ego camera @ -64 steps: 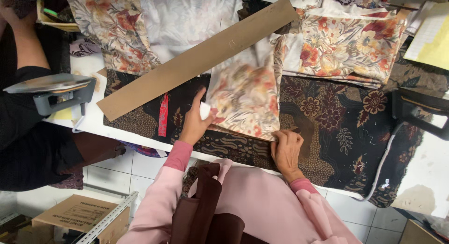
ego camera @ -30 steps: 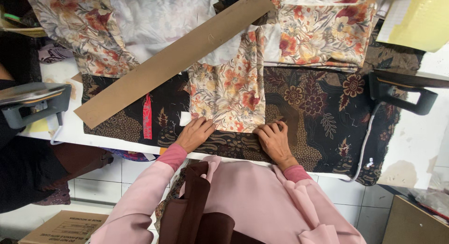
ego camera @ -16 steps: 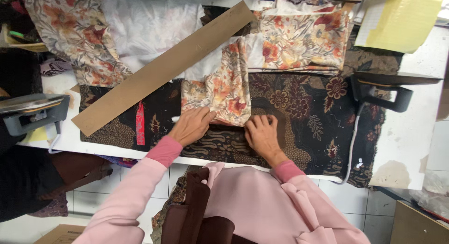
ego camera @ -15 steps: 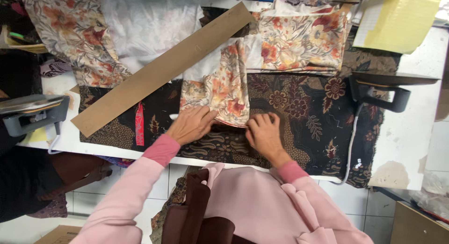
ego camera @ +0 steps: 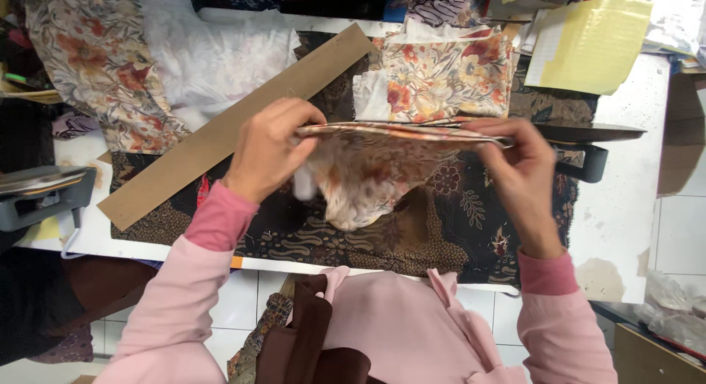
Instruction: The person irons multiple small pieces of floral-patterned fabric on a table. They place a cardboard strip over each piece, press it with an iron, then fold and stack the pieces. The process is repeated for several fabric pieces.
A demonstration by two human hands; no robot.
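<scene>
One floral fabric piece (ego camera: 368,167) is stretched between two hands above the dark batik cloth (ego camera: 471,207), left hand (ego camera: 268,152) and right hand (ego camera: 518,171) each pinching an upper corner; two irons flank that cloth.

One head-worn camera looks steeply down, close over the worktable (ego camera: 625,229).

We see a cream fabric piece (ego camera: 371,171) printed with orange-red flowers. Beneath it lies a dark brown-black batik cloth (ego camera: 471,207) with paler leaf and flower motifs. At ten o'clock sits a plain brown cardboard strip (ego camera: 235,126); at one o'clock, a pale yellow sheet (ego camera: 596,45). Our sleeves (ego camera: 220,215) are pink.
</scene>
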